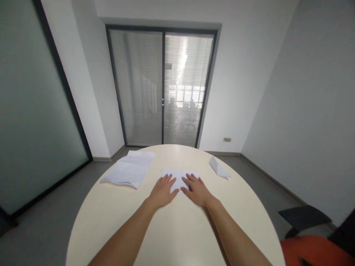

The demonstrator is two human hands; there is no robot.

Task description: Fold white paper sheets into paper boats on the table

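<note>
the scene comes through one wide camera worn on the person's head, looking forward and tilted down across a round table (177, 240), whose near edge runs out of frame at 6 o'clock. it sits above and behind the forearms (133, 225), which enter at 7 and 5 o'clock. the left hand (163, 190) and right hand (197, 191) lie fairly near the lens, below centre towards 6 o'clock. straight ahead at 12 o'clock it faces glass doors (135, 88), well beyond the table; a frosted panel (33, 122) fills 9 o'clock, a grey wall (310, 111) 3 o'clock, and a cropped chair (313, 247) 4 o'clock.
</note>
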